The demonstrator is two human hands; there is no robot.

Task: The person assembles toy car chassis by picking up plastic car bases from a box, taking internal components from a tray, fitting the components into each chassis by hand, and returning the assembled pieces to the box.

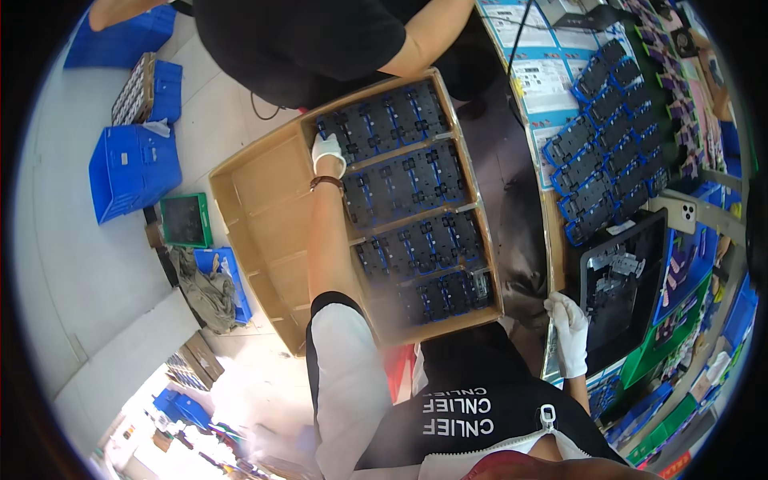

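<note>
My left hand (326, 152), in a white glove, reaches into a large cardboard box (272, 210). Its fingers are closed at the left end of the farthest row of black-and-blue chassis pieces (384, 120), seemingly on the end piece; the fingertips are partly hidden. Several more rows stand on edge in the box, parted by cardboard strips. At the edge of the workbench on the right, my gloved right hand (568, 330) rests with loosely stretched fingers and holds nothing I can see. Next to it lies a black tray (578, 300) with small grey parts (614, 270) in it.
More chassis pieces (588, 152) lie flat on the bench, and a phone (682, 214) is mounted beyond the tray. Another person (300, 36) stands at the box's far side. Blue bins (138, 172) and a green crate (186, 220) are at left.
</note>
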